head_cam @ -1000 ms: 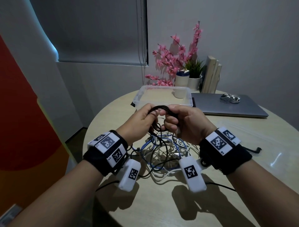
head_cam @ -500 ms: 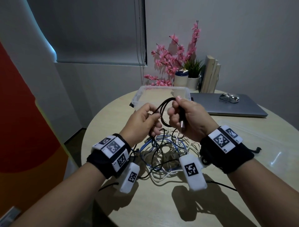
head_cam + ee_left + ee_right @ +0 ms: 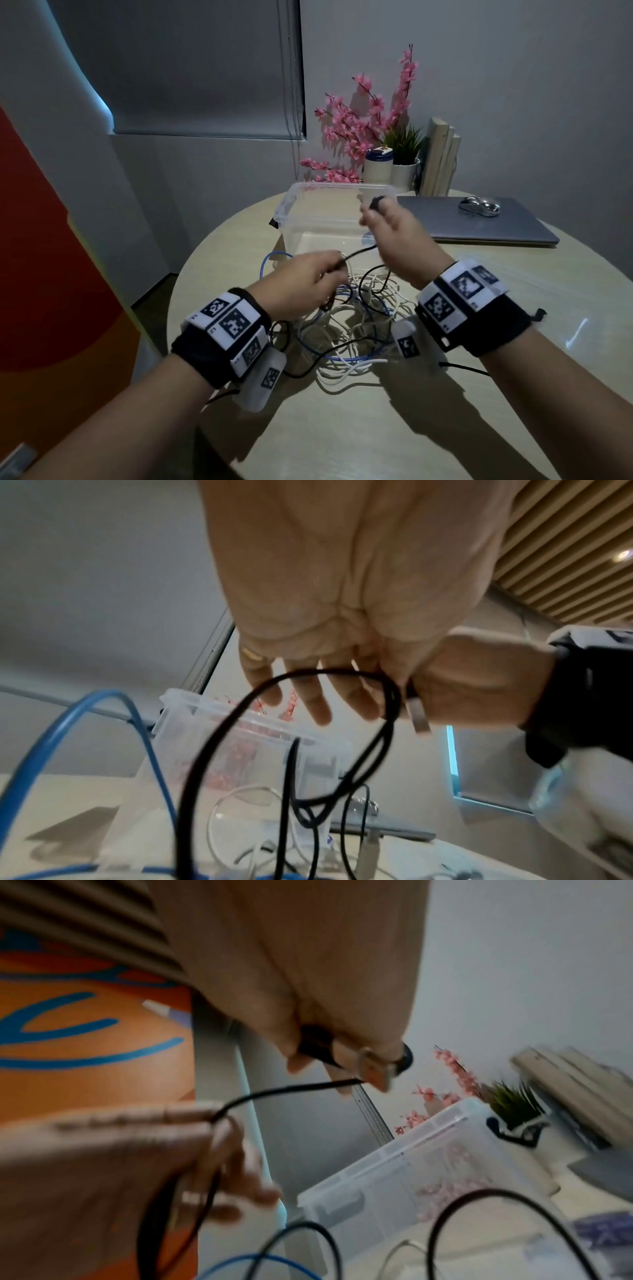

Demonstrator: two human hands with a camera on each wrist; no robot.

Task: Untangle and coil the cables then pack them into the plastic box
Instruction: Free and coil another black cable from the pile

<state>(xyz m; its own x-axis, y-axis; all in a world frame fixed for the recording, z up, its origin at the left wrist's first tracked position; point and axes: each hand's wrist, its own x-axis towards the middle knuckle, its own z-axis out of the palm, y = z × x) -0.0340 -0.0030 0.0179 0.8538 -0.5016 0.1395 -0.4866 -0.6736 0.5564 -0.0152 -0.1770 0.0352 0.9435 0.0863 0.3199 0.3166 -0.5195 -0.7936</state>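
Right hand (image 3: 394, 236) raised over plastic box (image 3: 291, 205), fingers (image 3: 298, 1053) clenched round black cable (image 3: 358, 253) near metal plug (image 3: 375, 1073). Left hand (image 3: 301, 281) lower, pinching same cable further along. Rest of black cable trails into tangle of blue cable (image 3: 274, 257) and white cable (image 3: 342, 373) on desk (image 3: 342, 428). Cable looks light, limp, slightly springy; likely snags at crossings. Best held near plug, slack fed through other hand.

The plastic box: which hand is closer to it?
Right. The right hand is raised over the box at its near rim; the left hand sits short of it, above the cable pile.
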